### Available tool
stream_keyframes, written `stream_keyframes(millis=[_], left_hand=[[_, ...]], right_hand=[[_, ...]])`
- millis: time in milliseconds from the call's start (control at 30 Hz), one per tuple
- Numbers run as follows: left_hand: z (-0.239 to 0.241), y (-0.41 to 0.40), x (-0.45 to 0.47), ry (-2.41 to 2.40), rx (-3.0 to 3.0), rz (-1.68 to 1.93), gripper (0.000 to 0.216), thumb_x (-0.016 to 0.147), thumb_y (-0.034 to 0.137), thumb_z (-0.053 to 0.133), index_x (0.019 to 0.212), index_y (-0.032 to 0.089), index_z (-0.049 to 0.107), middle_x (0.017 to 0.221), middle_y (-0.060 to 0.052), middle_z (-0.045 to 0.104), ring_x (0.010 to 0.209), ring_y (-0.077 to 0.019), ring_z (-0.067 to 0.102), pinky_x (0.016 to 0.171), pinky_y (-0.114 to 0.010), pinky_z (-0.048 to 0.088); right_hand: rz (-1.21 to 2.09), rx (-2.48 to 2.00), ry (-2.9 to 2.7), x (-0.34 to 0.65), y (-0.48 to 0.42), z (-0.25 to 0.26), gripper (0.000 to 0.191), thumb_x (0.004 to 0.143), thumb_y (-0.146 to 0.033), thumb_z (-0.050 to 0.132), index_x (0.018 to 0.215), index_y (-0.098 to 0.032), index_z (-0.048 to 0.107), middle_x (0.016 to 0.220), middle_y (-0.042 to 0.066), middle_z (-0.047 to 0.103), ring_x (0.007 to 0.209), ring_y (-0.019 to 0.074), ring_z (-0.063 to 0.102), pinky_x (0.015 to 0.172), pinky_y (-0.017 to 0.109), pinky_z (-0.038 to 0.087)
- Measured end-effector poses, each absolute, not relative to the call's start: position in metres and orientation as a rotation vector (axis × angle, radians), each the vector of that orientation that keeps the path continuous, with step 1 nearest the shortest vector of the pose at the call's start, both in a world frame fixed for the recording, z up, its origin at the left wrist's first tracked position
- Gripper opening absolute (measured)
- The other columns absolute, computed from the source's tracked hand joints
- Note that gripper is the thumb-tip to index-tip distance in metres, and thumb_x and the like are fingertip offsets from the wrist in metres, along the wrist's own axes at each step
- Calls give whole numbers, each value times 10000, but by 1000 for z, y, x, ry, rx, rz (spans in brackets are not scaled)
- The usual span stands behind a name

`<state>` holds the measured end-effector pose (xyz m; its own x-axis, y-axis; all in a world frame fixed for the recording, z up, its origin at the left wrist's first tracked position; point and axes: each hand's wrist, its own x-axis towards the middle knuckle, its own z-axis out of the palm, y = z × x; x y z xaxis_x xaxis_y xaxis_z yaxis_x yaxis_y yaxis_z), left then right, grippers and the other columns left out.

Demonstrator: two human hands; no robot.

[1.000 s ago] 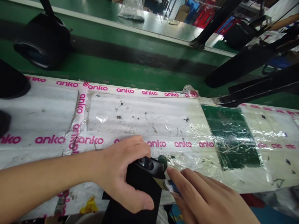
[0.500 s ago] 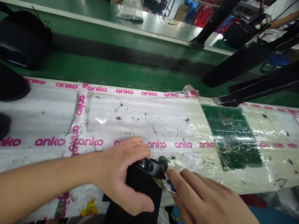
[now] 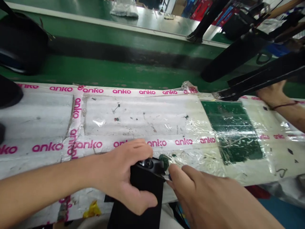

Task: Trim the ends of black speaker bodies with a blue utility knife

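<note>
My left hand is wrapped over the top of a long black piece, held near the table's front edge. A glossy black plastic end with a round recess sits at its upper end, under my fingers. My right hand is closed around a small tool with a thin metallic tip, which looks like a blade; most of it is hidden in the fingers. That tip meets the right corner of the glossy end.
White sheeting with pink-lettered tape covers the table. A green strip runs behind it. Black padded parts stand at left, and black bars lean at right. Another person's hand is by those bars.
My right hand and the tool tip have moved up along the corner of the glossy end. Another person's hand has come into view at right. The view has shifted slightly.
</note>
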<state>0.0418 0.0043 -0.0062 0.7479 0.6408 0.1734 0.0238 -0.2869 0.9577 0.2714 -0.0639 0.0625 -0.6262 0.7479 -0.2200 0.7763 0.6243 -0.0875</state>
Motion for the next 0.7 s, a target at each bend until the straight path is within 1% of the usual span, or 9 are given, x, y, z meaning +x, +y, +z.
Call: stream_keyframes(millis=[100,167,233,300,400,467,567,633,700], left_hand=[[-4,6,39,560,1744,594,495,655,368,788,716,233,316,718,56,352,656,-141,338,579,-299,272],[-4,5,38,562,1750,591,490,665,374,777,720,233,311,716,56,353,653,-140,334,584,-300,270],[-6,5,37,539,1775,629,484,672,373,779,738,232,321,720,56,351,653,-139,331,593,-303,272],[-11,4,37,498,1808,713,482,669,367,797,761,229,344,727,58,342,656,-138,326,600,-307,271],[-20,3,36,436,1822,804,475,671,365,827,802,230,391,739,60,342,661,-141,330,607,-313,271],[-24,4,36,412,1817,821,470,680,378,835,825,235,411,749,58,350,662,-144,339,609,-316,279],[-22,8,32,399,1814,782,452,710,436,831,840,237,447,777,40,388,700,-165,390,625,-321,332],[-14,14,26,396,1850,704,441,710,469,823,872,240,482,836,7,462,803,-208,440,696,-350,406],[-2,21,18,394,1899,591,421,696,415,786,970,243,516,966,-36,535,942,-258,468,824,-414,462]], right_hand=[[-277,1241,2661,265,-54,65,372,605,-27,565,892,-258,512,538,-63,499,303,202,475,390,347,116],[-237,1266,2684,262,-50,65,328,643,-50,578,891,-255,517,548,-54,513,316,221,496,396,350,115],[-241,1284,2714,263,-51,66,246,749,-64,562,897,-253,509,603,-36,555,373,222,565,373,350,201],[-256,1295,2764,269,-54,69,163,896,-93,491,922,-254,494,642,-33,581,422,201,608,371,341,319],[-197,1475,2875,283,-62,77,145,1058,-192,362,1063,-235,501,719,-12,663,513,187,677,422,308,453],[-192,1658,2906,289,-68,79,149,1100,-254,345,1112,-249,493,773,0,716,568,183,714,453,282,490],[-349,1829,2852,287,-82,71,135,1105,-267,378,1154,-277,503,866,16,770,672,200,762,528,267,549],[-572,1957,2776,278,-95,59,173,1102,-320,414,1232,-283,522,960,39,791,734,223,776,582,285,585],[-908,2158,2605,266,-109,42,254,1075,-447,490,1260,-290,562,960,53,787,712,235,765,544,289,579]])
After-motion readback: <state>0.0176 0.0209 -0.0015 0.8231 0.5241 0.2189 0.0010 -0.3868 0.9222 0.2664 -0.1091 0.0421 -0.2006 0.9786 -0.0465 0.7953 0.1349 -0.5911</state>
